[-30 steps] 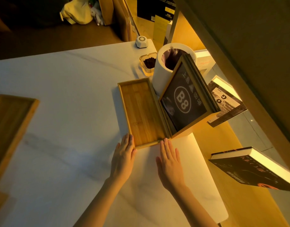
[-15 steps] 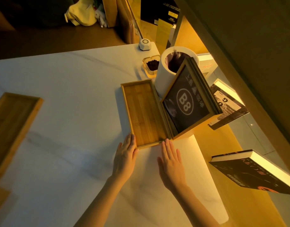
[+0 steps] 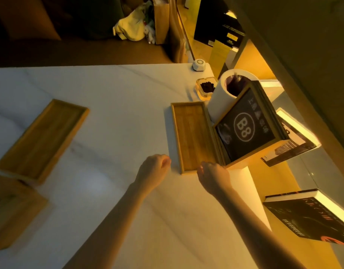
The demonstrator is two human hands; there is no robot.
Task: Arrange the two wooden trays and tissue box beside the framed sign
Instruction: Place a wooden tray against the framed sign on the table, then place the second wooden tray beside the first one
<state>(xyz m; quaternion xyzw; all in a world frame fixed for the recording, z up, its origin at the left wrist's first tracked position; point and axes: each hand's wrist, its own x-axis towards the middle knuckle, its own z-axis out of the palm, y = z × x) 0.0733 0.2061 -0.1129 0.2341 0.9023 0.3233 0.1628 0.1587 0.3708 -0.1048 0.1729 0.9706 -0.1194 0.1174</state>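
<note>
One wooden tray (image 3: 192,134) lies flat on the white table (image 3: 112,117), its long side against the framed sign (image 3: 245,129), a dark panel marked B8 in a wooden frame. A second wooden tray (image 3: 41,140) lies far to the left. A wooden tissue box (image 3: 9,212) sits at the lower left, partly cut off by the frame edge. My left hand (image 3: 154,169) hovers just left of the near tray's front corner, fingers curled, holding nothing. My right hand (image 3: 213,176) is curled at the tray's near end, by the sign's lower corner.
A white cylinder (image 3: 223,94) stands behind the sign, with a small glass dish of dark bits (image 3: 206,88) and a white puck-like device (image 3: 199,65) beyond it. Books (image 3: 311,216) lie on a lit shelf to the right, past the table edge.
Both hands have lifted off the table and curled from flat to loosely closed. The view has swung left, bringing the second tray and the tissue box into sight.
</note>
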